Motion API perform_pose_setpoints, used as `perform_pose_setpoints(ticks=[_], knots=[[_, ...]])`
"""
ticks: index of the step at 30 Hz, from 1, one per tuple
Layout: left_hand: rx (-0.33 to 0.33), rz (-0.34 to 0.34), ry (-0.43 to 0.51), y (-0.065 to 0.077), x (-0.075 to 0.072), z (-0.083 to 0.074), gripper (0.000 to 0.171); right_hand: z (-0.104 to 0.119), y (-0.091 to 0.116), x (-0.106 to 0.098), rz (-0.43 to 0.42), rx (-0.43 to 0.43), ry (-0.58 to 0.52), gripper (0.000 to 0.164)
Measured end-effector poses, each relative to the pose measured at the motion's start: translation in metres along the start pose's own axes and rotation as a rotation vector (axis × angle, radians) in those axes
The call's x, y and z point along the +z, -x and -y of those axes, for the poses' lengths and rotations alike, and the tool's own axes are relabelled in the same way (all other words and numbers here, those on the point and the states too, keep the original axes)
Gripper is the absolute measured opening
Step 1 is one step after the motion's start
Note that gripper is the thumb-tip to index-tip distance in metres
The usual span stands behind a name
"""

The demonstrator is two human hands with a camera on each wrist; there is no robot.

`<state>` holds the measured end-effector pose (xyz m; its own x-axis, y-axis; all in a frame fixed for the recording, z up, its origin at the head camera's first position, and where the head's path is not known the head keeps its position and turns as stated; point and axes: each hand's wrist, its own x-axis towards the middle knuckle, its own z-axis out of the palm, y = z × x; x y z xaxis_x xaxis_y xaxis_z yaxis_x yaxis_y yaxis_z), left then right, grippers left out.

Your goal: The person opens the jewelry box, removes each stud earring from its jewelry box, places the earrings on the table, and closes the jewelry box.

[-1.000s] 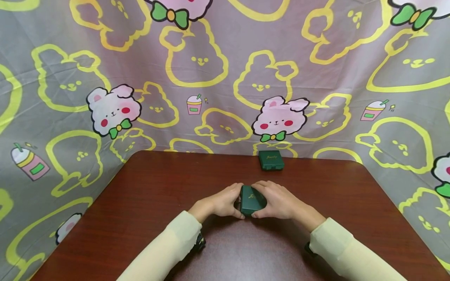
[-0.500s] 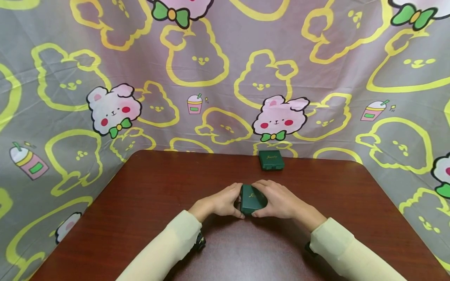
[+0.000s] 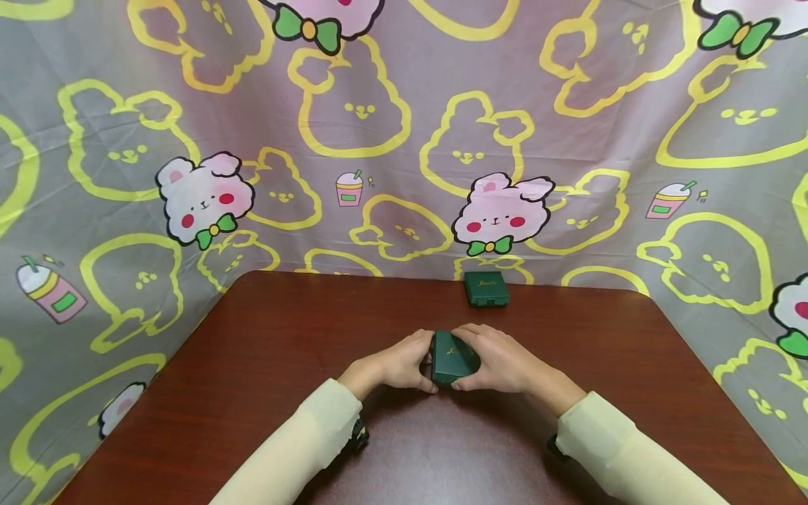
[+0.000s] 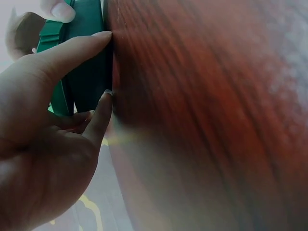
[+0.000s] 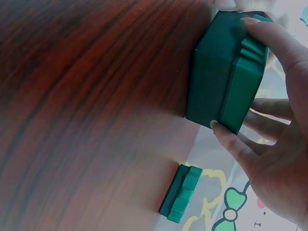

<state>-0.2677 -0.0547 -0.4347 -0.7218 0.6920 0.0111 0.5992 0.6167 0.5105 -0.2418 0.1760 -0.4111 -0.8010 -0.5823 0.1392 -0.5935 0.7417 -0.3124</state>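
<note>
A green jewelry box (image 3: 451,361) with gold lettering on its lid stands on the table before me, its lid down. My left hand (image 3: 399,365) grips it from the left; in the left wrist view the thumb and a finger lie along the lower half of the box (image 4: 89,82), close to the tabletop. From the right, my right hand (image 3: 501,361) holds the same box. The right wrist view has the right thumb near the ridged clasp (image 5: 254,49) and another fingertip at the lid's lower corner. My palms cover parts of both sides.
A second green jewelry box (image 3: 487,289), also with gold lettering, sits at the back edge of the dark red-brown wooden table (image 3: 303,315), beyond my right hand. Behind the table hangs a grey curtain (image 3: 391,168) printed with cartoon bunnies.
</note>
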Motion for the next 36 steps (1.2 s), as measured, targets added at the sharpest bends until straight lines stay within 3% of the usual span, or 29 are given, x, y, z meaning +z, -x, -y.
perform_pose_setpoints(ticks=[13, 26, 36], knots=[[-0.035, 0.009, 0.035, -0.0001, -0.0046, -0.002, 0.088, -0.002, -0.0001, -0.0036, -0.017, -0.024, 0.006, 0.088], [-0.026, 0.014, 0.049, -0.0022, -0.002, 0.0007, 0.083, -0.0022, 0.0005, -0.0023, -0.018, -0.023, -0.01, 0.087], [-0.045, -0.003, 0.092, -0.0032, 0.002, -0.0001, 0.089, -0.0016, 0.0018, 0.0014, 0.01, -0.013, -0.05, 0.087]])
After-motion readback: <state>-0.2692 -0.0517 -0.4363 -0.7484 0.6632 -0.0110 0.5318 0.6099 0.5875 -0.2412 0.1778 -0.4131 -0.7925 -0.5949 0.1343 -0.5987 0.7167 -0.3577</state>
